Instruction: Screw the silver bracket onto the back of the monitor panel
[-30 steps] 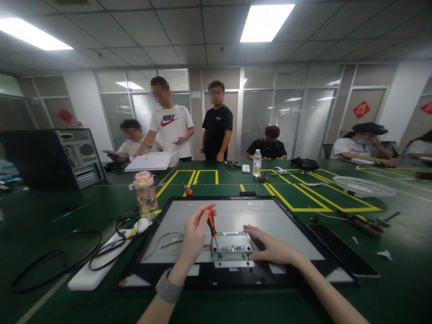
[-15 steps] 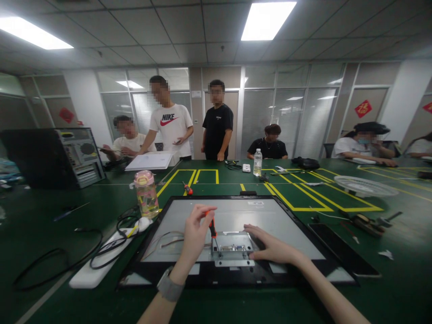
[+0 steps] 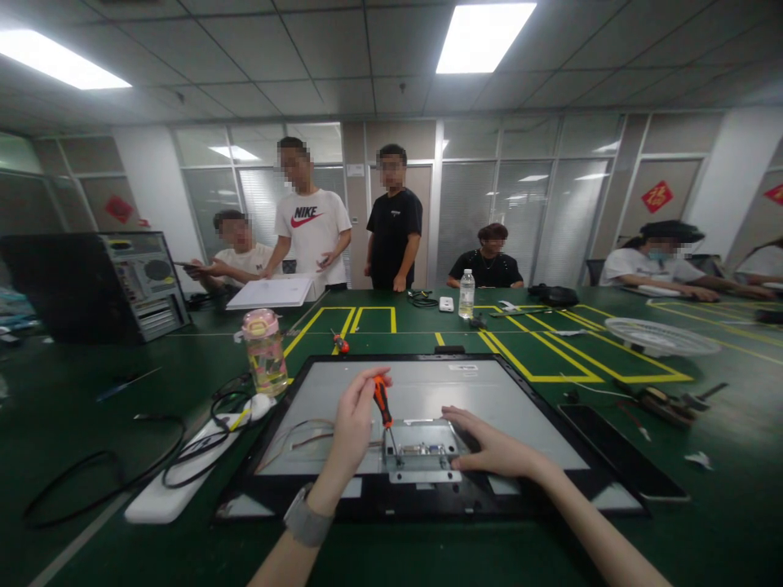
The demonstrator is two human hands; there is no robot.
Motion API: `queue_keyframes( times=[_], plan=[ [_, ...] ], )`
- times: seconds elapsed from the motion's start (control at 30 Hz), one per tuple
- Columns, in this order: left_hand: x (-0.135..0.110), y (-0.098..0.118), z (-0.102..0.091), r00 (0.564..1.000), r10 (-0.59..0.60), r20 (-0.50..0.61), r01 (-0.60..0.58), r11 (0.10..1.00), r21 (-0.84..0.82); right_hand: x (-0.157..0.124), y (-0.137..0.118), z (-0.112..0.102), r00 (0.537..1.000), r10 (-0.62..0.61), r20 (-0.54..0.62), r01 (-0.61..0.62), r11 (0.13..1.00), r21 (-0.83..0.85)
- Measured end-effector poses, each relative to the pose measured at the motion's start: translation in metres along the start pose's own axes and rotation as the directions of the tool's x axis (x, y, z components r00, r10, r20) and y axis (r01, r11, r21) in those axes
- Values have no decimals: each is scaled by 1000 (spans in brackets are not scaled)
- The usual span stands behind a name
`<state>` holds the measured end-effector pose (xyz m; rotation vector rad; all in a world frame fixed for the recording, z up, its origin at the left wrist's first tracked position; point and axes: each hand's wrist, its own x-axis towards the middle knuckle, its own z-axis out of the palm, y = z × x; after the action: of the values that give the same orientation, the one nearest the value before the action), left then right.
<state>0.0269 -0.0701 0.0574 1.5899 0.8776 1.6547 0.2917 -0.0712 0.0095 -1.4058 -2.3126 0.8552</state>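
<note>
My left hand (image 3: pixel 355 416) is closed round the top of an orange and black screwdriver (image 3: pixel 382 401). The tool leans slightly, with its shaft running down to the left part of a metal bracket (image 3: pixel 425 476). That bracket carries a small board with connectors (image 3: pixel 422 449) and sits on the grey back of a flat display panel (image 3: pixel 507 399) with a black frame. Against the bracket's right side rests my right hand (image 3: pixel 489 444), fingers stretched out and thumb apart. Thin wires (image 3: pixel 311 440) lie on the panel left of the bracket.
Left of the panel are a white power strip (image 3: pixel 177 481), black cables and a drink bottle (image 3: pixel 265 359). A computer case (image 3: pixel 91 285) stands farther left. A red screwdriver (image 3: pixel 341 344) lies behind the panel, and a dark phone-like slab (image 3: pixel 621 452) is on the right. Several people are around the table.
My left fingers have shifted a little on the screwdriver, and more of its orange handle shows. The right hand and panel have stayed in place.
</note>
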Motion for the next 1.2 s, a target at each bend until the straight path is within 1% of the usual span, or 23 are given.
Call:
queue_keyframes(
  times=[0.1,0.17,0.23,0.33,0.4,0.53,0.67,0.7,0.87,1.03,1.13,1.2],
  plan=[
    [0,1,0,999,44,-12,-44,998,33,0,1,0,1000,0,1,0,1000,5],
    [0,1,0,997,72,1,-72,996,48,0,0,0,1000,3,3,-3,1000,3],
    [0,2,0,999,46,21,-47,999,24,-1,-1,-1,1000,4,5,-4,1000,-6],
    [-1,3,-1,999,-27,34,28,999,-39,-1,-2,-1,1000,-1,2,1,1000,-12],
    [-1,4,-2,999,-18,38,20,998,-52,-1,-2,-1,1000,-5,-2,5,1000,-9],
    [0,6,0,999,19,40,-19,1000,-5,0,-1,-1,1000,-9,0,9,1000,-5],
    [0,5,1,996,73,-55,-67,993,100,0,0,0,1000,-14,1,14,1000,-4],
    [-1,5,0,995,82,-63,-74,991,111,0,0,0,1000,-14,-1,14,1000,-4],
    [-1,5,-1,999,53,15,-54,995,85,0,1,0,1000,-11,-5,11,1000,2],
    [-2,3,0,997,74,-34,-70,993,90,0,0,0,1000,-13,0,13,1000,1],
    [-2,4,0,996,86,-2,-85,993,86,0,1,0,1000,-13,-6,13,1000,5],
    [-2,4,0,996,87,-10,-86,991,105,0,1,0,1000,-18,-7,18,1000,0]
  ],
)
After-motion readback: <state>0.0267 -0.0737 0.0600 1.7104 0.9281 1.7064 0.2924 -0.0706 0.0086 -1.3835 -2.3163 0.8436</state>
